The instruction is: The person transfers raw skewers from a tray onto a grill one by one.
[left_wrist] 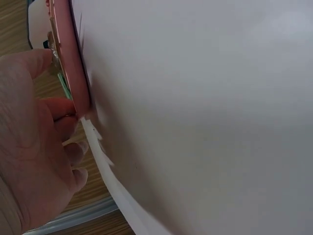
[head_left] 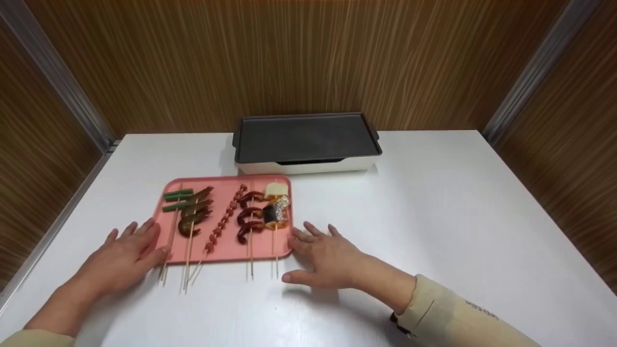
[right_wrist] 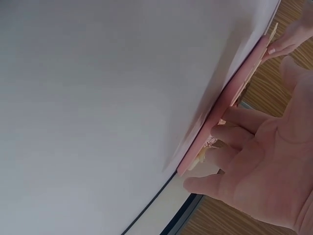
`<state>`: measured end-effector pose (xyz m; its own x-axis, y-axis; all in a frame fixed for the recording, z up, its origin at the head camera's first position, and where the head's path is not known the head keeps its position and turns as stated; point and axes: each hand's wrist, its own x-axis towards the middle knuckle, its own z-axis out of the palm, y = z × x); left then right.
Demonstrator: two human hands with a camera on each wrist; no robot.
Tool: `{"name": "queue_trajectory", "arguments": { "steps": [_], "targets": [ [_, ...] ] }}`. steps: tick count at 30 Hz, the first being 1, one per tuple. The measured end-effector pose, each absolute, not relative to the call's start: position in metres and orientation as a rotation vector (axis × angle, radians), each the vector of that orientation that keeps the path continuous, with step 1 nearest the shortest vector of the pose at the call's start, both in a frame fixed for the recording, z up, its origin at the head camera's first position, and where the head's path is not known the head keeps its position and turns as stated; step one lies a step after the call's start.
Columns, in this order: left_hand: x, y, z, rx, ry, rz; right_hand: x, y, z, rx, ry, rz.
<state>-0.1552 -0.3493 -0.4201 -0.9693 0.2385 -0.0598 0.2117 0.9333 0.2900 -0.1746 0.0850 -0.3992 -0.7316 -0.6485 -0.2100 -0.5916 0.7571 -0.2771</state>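
Observation:
A pink tray [head_left: 226, 253] carries several skewers and lies on the white table in the head view. On it are green vegetable pieces [head_left: 178, 199], shrimp [head_left: 190, 224], a row of small red pieces [head_left: 224, 219], dark red curled pieces [head_left: 250, 213] and a skewer with a pale square and a dark glossy piece [head_left: 275, 212]. My left hand [head_left: 123, 255] is at the tray's left edge, fingers along the side and thumb over the front corner. My right hand [head_left: 328, 258] rests at the right edge, fingers spread and fingertips right at the rim, thumb pointing out.
Behind the tray stands a flat black griddle [head_left: 308, 138] on a white base [head_left: 308, 167]. Wood-patterned panels [head_left: 308, 58] close off the back and both sides of the white table [head_left: 434, 207]. Bare skewer ends stick out past the tray's front rim.

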Motion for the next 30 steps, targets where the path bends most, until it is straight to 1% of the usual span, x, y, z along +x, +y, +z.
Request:
{"name": "queue_trajectory", "arguments": {
  "steps": [16,30],
  "targets": [
    [-0.153,-0.358,-0.416,0.526,3.011,0.375,-0.166,0.076,-0.4,-0.895,2.748,-0.371],
    [-0.154,-0.376,-0.419,0.649,2.99,0.368,-0.16,0.059,-0.4,-0.789,2.818,-0.383]
  ]
}}
